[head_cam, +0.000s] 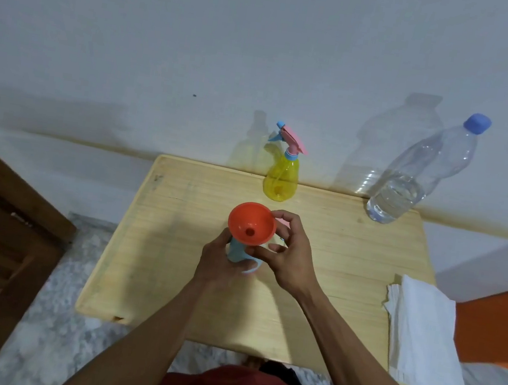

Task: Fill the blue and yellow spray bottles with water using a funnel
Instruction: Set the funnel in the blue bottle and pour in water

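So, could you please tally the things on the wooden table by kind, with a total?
Spray bottles: 2 — yellow spray bottle, blue spray bottle held by the left hand
Water bottles: 1 — water bottle
Funnels: 1 — orange funnel, steadied by the right hand
Stacks of white cloth: 1 — folded white cloth
Total: 5

White napkins (422, 330) on wooden table (312, 298)

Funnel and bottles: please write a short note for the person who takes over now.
Left hand grips the blue bottle, upright on the table.
Right hand pinches the rim of the orange funnel, which sits in the blue bottle's neck.
Yellow bottle stands at the back, sprayer on. Water bottle at back right, capped, partly full.
Done: funnel placed. Left: pour into blue, then open and fill yellow.
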`<state>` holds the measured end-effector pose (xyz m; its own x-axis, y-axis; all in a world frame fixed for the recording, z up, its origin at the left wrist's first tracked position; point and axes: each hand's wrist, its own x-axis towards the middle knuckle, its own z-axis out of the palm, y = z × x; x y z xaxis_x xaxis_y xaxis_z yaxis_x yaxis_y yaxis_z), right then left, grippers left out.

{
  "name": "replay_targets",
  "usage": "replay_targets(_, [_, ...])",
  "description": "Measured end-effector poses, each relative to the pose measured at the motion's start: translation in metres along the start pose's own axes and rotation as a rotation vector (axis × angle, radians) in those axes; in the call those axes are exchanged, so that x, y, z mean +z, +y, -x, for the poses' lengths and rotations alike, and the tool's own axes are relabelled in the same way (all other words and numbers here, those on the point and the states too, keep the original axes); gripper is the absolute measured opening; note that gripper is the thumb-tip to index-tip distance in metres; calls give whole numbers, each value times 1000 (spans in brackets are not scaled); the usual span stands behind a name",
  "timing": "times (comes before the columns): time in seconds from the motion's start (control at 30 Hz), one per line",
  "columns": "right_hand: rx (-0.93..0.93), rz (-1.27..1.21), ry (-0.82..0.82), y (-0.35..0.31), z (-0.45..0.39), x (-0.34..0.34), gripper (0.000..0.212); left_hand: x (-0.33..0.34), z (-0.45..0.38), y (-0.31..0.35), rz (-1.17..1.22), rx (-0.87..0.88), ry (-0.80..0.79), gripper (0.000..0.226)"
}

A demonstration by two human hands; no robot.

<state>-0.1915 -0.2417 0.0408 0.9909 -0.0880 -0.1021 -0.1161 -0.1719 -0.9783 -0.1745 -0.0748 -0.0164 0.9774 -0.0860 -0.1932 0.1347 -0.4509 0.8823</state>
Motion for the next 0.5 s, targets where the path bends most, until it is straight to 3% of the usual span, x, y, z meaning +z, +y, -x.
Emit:
replay_targets(0.17, [-6,33,33,1,10,-5,85,-3,3,6,7,-6,-26,65])
replay_targets(0.33, [67,112,189,1,26,-13,80,-20,14,6,-83,-36,-8,99])
replay_targets(0.5, [196,82,376,-2,51,-20,46,-31,43,-3,-199,-111,5,60])
